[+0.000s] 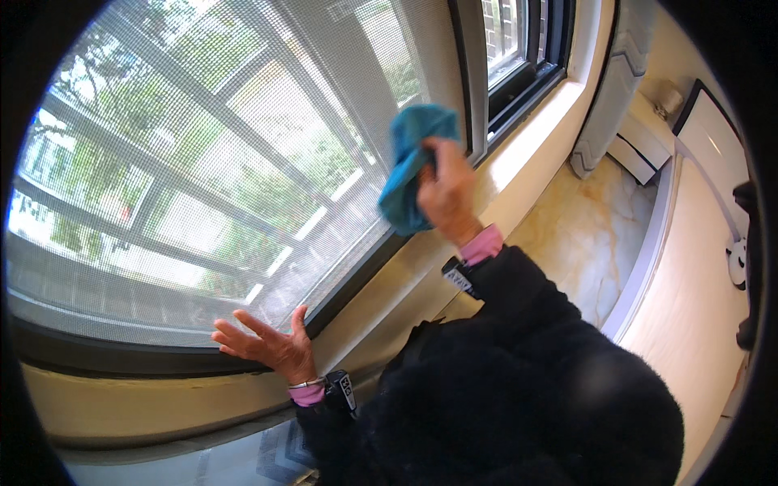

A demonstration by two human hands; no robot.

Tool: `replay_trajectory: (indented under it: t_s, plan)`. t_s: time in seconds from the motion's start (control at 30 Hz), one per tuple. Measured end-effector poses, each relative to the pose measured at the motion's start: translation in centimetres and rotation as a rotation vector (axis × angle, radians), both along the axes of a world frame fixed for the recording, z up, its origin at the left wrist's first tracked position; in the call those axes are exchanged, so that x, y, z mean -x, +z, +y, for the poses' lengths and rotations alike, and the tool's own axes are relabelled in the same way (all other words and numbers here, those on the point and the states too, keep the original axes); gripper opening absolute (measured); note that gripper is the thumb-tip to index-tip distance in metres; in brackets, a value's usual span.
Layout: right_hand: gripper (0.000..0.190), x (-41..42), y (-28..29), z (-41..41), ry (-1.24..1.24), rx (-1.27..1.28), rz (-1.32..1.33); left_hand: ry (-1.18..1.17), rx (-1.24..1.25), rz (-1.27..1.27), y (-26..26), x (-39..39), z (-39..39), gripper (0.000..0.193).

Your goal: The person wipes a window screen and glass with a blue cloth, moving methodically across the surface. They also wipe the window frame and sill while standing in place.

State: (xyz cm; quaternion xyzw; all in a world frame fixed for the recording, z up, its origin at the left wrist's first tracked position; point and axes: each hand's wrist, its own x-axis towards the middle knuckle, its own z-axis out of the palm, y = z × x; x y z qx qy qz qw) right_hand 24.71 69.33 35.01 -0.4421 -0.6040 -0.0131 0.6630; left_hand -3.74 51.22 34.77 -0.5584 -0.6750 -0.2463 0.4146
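A teal cloth (404, 176) is bunched in my right hand (450, 188), close in front of the right side of a mesh window screen (243, 200); whether it touches the screen I cannot tell. Fingers spread and holding nothing, my left hand (273, 343) is at the screen's lower edge, near the dark window frame (358, 276). Both wrists carry black devices over dark sleeves with pink cuffs. Through the mesh, bars and greenery show outside.
Beside the screen is a window section (507, 42) with bare glass or an opening. A pale sill (516, 146) runs under it. Grey curtains (620, 79) hang at the right, near a white bedside cabinet (644, 140) and a bed (687, 243). Another curtain (231, 455) lies at lower left.
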Motion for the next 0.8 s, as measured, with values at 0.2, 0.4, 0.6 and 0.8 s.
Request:
replay_trajectory:
  t_s: [0.2,0.4,0.6,0.8]
  plan:
    - [0.027,-0.2,1.4,-2.5,0.065,0.061,-0.045,-0.045,-0.103,0.188,2.7,-2.7,0.6,0.111]
    - [0.026,0.5,0.9,-2.8,0.168,-0.118,-0.2,-0.136,-0.093,0.191,2.4,-7.3,6.6,0.111]
    - [0.023,-5.0,-1.0,1.2,-0.015,0.179,0.102,-0.071,-0.099,0.22,2.9,-7.1,6.6,0.112]
    - [0.028,-0.9,1.5,-2.5,0.205,-0.04,-0.178,-0.066,-0.168,0.251,4.7,-8.4,6.3,0.111]
